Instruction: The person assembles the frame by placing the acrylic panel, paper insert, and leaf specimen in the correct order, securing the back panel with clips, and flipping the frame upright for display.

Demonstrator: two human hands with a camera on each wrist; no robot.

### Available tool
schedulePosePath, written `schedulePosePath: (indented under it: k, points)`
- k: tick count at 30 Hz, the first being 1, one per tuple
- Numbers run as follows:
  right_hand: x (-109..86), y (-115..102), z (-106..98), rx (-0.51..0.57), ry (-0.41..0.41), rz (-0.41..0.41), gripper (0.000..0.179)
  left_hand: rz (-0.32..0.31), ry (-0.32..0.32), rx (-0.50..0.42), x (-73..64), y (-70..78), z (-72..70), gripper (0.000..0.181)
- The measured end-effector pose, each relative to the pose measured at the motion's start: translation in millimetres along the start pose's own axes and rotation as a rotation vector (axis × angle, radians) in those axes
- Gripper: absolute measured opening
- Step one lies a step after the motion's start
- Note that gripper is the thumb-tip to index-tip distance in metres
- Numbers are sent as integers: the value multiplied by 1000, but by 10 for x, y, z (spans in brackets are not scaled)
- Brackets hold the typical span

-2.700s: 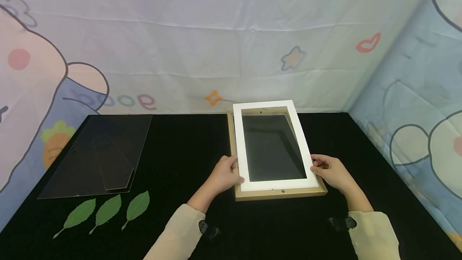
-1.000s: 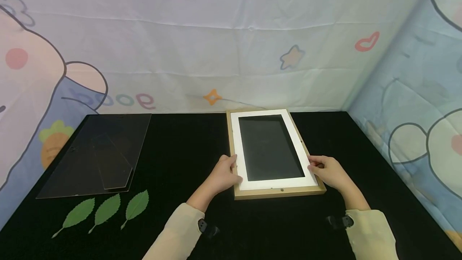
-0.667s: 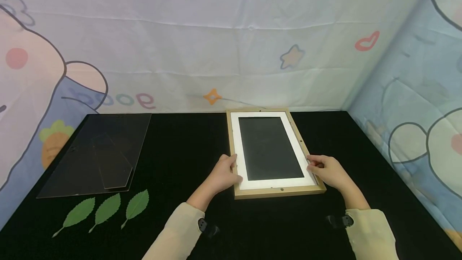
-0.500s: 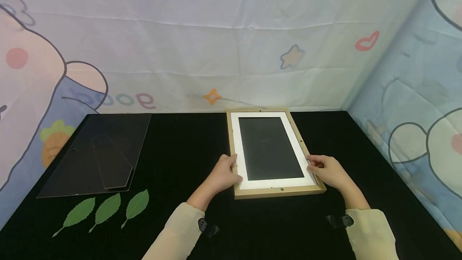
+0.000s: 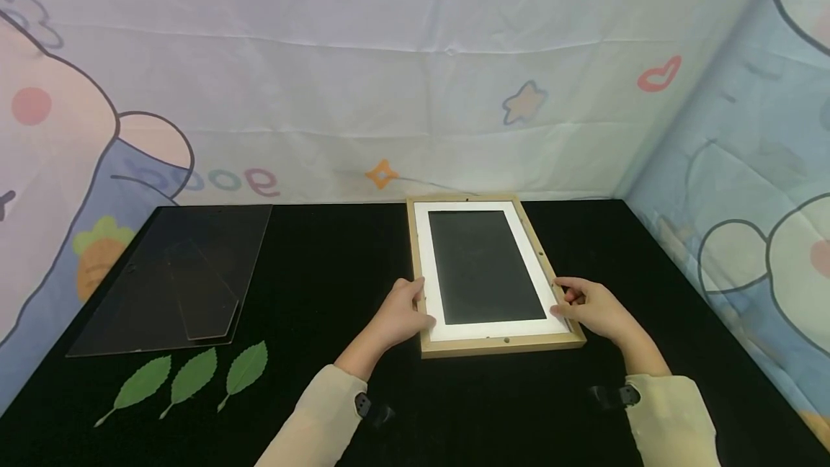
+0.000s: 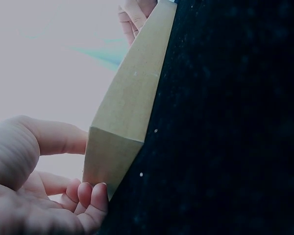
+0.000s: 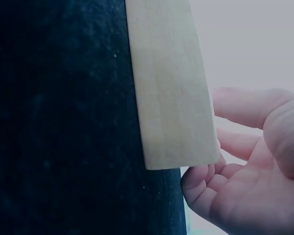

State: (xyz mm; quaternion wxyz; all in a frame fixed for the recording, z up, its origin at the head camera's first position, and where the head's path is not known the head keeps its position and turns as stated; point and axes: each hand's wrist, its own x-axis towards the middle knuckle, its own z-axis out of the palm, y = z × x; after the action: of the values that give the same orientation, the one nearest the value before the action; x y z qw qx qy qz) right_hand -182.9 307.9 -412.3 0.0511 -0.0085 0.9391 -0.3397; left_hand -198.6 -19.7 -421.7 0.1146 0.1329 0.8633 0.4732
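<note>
Both grips (left hand, right hand) curl inward, clamped on the wooden frame.

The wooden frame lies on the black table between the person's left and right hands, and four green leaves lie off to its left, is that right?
Not quite: the head view shows three green leaves to the left, not four. The wooden frame does lie on the black table between the left hand and right hand.

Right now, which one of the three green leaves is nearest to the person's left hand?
The rightmost leaf in the head view; the middle leaf and the leftmost leaf lie farther from the left hand.
</note>
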Motion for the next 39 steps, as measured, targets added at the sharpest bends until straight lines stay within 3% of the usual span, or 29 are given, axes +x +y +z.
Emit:
schedulePosePath:
  k: [4, 7, 9, 11, 14, 19, 24, 30, 33, 39]
  points:
    - [-12, 20, -32, -2, -12, -2, 62, -3, 1, -5, 7, 7, -1, 71]
    - [-17, 35, -38, -3, -18, 0, 64, 5, 1, 4, 10, 15, -25, 49]
    - [-20, 45, -37, -4, -23, 1, 65, 13, 8, -3, 6, 32, -60, 46]
    - [-23, 52, -42, -4, -24, -5, 65, 24, 19, -11, -4, 57, -114, 48]
    - [-25, 57, -50, -4, -25, -11, 65, 33, 48, -41, -36, 126, -233, 70]
    - [-23, 69, -74, 4, -32, -6, 66, 90, 112, -80, -141, 295, -494, 71]
    - [-17, 96, -69, 27, -52, -5, 68, 151, 174, -117, -336, 449, -781, 69]
    - [-6, 117, -14, 53, -69, -11, 69, 187, 193, -87, -644, 487, -1069, 65]
    - [9, 121, -3, 62, -70, -11, 68, 189, 199, -58, -823, 430, -1177, 63]
    - [25, 110, -15, 63, -77, -10, 68, 172, 235, -13, -1199, 181, -1341, 58]
